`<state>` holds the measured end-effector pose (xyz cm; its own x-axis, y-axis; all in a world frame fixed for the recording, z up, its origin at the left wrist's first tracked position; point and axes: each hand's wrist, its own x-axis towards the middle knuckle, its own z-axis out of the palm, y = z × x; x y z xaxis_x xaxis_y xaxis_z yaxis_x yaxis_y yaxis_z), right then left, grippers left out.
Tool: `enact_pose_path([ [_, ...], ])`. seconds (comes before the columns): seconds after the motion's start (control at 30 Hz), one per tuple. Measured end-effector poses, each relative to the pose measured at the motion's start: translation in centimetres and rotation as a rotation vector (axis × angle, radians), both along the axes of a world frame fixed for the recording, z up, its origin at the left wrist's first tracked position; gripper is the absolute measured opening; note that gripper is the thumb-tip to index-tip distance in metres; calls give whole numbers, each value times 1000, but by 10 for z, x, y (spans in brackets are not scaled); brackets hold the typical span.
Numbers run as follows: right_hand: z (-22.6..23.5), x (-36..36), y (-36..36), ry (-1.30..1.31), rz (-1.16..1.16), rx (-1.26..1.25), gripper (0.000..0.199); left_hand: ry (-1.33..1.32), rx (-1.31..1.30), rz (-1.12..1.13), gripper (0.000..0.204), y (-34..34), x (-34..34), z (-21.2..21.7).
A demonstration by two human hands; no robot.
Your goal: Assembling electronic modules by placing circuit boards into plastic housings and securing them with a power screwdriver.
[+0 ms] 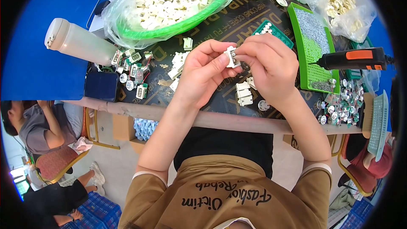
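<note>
Above the middle of the table, my left hand (201, 74) grips a small white plastic housing (231, 57) between thumb and fingers. My right hand (273, 70) meets it from the right, thumb and forefinger pinched at the housing's open side. Something small and metallic shows there, too small to name. Below my hands lie several more white housings (244, 94), with a round clear reflector (263, 105) beside them. Another pile of white housings (177, 64) is partly hidden behind my left hand.
A green basket (180, 27) of white housings stands at the back. A green tray (314, 42) of small metal parts lies right, beside a black-and-orange electric screwdriver (354, 59). Reflectors with circuit boards (343, 104) heap at right. A bottle (78, 40) and phone (101, 86) lie left.
</note>
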<state>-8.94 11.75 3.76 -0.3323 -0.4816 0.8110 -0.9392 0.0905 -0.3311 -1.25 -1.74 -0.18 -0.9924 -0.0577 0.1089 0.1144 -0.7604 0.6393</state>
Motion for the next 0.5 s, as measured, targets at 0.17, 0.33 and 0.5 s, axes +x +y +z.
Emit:
enact_pose_path([
  [0.17, 7, -3, 5, -432, 159, 116, 12, -15, -138, 92, 17, 2, 1, 4],
  [0.33, 1, -12, 6, -1074, 262, 70, 25, 35, -433, 220, 18, 6, -1, 10],
  [0.5, -9, -4, 3, -1507, 566, -81, 22, 117, -529, 318, 19, 9, -1, 9],
])
